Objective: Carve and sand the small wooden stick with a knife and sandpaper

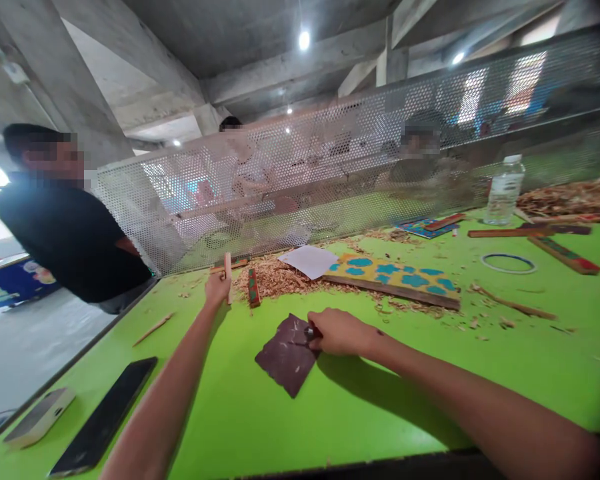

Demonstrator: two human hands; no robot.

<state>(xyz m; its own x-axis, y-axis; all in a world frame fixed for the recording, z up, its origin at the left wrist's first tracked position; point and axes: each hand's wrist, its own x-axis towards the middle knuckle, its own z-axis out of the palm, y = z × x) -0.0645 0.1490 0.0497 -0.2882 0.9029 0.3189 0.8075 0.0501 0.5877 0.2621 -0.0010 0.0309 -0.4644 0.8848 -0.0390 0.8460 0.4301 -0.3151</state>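
My left hand (217, 288) is stretched far forward and closed round a short pale wooden stick (227, 275) held upright at the edge of a heap of wood shavings (280, 279). My right hand (341, 331) rests on the green table (260, 427), fingers closed on a small dark tool (311, 332) whose tip lies on a dark brown sheet of sandpaper (287, 355). A painted wooden piece (253, 287) stands just right of the stick.
A painted board with blue flowers (395, 277), a white paper (309, 260), a tape ring (509, 263), a water bottle (503, 190) and painted strips (565, 255) lie farther back. Two phones (105, 417) sit near left. A perforated screen (330, 167) divides the table; a person (65, 227) stands left.
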